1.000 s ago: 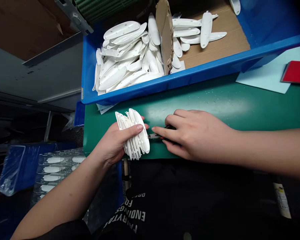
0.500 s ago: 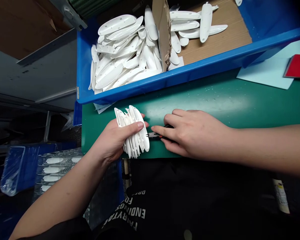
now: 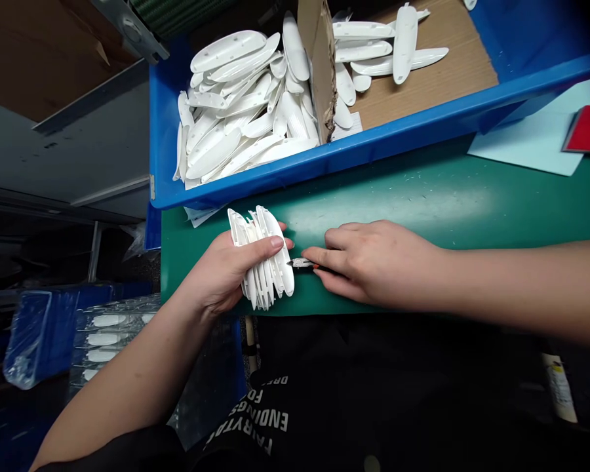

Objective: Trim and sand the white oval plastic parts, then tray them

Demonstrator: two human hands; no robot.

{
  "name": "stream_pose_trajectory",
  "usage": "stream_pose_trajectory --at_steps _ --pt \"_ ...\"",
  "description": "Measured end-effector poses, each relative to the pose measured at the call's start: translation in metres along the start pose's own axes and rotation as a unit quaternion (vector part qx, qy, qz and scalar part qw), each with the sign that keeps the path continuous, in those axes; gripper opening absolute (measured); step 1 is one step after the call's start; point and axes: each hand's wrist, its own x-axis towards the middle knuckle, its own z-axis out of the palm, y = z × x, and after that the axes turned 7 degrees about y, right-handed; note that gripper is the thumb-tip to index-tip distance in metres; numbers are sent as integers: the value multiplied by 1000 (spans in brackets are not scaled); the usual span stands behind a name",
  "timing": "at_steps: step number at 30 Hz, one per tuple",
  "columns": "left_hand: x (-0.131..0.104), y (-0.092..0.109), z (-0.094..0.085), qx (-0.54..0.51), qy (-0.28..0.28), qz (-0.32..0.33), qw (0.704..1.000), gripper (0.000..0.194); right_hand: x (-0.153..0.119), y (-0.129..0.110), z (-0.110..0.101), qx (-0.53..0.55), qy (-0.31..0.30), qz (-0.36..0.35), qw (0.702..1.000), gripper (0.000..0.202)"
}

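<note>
A stack of long white oval plastic parts (image 3: 265, 275) is clasped in my left hand (image 3: 231, 265), thumb across the front and fingertips showing at the far side. My right hand (image 3: 368, 259) is closed around a pair of small cutting pliers (image 3: 303, 263). Their handles are mostly covered by my palm and fingers; a bit of red shows by the fingers. The pliers' tip is at the outer face of the rightmost white part, and I cannot tell whether it touches. Both hands are over the near edge of the green tabletop (image 3: 398, 203).
Beyond the hands stands a blue bin (image 3: 275, 180), split by a cardboard divider (image 3: 323, 72), with several white parts (image 3: 226, 124) on both sides. Pale blue paper (image 3: 531, 144) and a red item (image 3: 587, 130) lie at right. Clear trays (image 3: 86, 321) with white parts sit low left.
The pliers' jaws look closer together than before, and my right hand has turned slightly. My left hand keeps its hold on the stack, almost unmoved.
</note>
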Motion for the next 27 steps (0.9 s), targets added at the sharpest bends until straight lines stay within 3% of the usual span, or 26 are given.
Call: stream_pose_trajectory --at_steps 7,16,23,27 --pt "4 5 0 10 -41 17 999 47 2 14 -9 33 75 70 994 37" --pt "20 5 6 54 -52 29 997 45 1 15 -17 -22 41 78 996 36" --pt "13 11 7 52 -31 15 998 45 -1 7 -10 -33 33 19 999 35" --pt "8 10 9 49 -27 27 998 47 -1 4 -7 -29 41 20 999 35"
